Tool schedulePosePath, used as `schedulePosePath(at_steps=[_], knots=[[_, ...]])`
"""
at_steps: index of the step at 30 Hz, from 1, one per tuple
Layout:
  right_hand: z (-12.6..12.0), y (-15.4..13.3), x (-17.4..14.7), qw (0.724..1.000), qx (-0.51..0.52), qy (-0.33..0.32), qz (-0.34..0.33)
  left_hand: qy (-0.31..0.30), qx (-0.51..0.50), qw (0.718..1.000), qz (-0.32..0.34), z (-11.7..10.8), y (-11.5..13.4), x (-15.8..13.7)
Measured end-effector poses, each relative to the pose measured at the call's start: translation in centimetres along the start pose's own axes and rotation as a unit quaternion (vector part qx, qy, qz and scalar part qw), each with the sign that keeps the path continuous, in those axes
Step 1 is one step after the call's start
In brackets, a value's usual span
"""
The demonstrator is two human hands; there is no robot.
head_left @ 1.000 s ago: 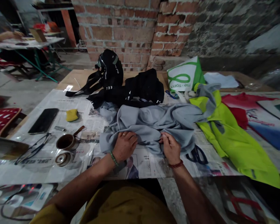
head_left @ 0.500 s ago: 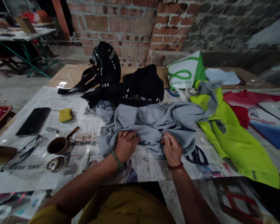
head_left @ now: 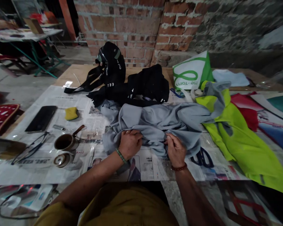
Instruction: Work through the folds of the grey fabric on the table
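Brick walling backs a long table [head_left: 68, 73] covered in newspaper [head_left: 68, 103] under a clear plastic sheet. At table centre lies the grey garment [head_left: 155, 122] — soft, matte woven cloth, crumpled into rounded folds, with its long axis running 9 o'clock to 3 o'clock across the person's front. Both hands work its near hem. The left hand [head_left: 130, 143] has its fingers curled closed over a bunched fold, knuckles up; the right hand [head_left: 175, 149] pinches the cloth edge with fingertips drawn tight together, and whether a small item sits in that pinch cannot be told. The bulk of the garment lies at 12 o'clock from both hands, and the two hands sit near each other and equally close to the hem. Dark-handled scissors [head_left: 201, 157] lie at 3 o'clock of the right hand, partly under the cloth. At 9 o'clock of the left hand stand a small brown pot [head_left: 65, 142] with a straight handle and its round lid [head_left: 60, 159]; beyond these lie a phone [head_left: 41, 118] and a yellow sponge [head_left: 71, 113]. Black bags [head_left: 132, 84] sit at 12 o'clock — a neon-yellow garment [head_left: 238, 144], smooth-surfaced, spreads toward 3 o'clock.
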State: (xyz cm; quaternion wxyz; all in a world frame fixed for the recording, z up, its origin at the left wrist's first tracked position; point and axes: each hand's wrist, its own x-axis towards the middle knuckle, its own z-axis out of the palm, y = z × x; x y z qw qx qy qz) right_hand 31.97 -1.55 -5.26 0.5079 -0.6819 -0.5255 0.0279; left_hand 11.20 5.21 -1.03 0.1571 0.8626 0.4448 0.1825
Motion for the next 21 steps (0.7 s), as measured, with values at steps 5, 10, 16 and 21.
schedulePosePath(at_steps=[5, 10, 16, 21], knots=[[-0.1, 0.5, -0.3, 1.000, -0.001, -0.006, 0.005, -0.010, 0.033, 0.999, 0.005, 0.3, 0.7, 0.1], [0.1, 0.6, -0.5, 0.999, 0.019, -0.011, 0.024, 0.027, -0.008, 0.993, 0.115, 1.0, -0.5, 0.1], [-0.6, -2.1, -1.0, 0.996, 0.070, 0.037, 0.049, 0.068, -0.073, 0.987, 0.124, 1.3, -1.4, 0.3], [-0.5, -4.1, -2.3, 0.996, 0.061, -0.053, 0.031, 0.085, -0.064, 0.984, 0.140, 0.2, -0.6, -0.2]])
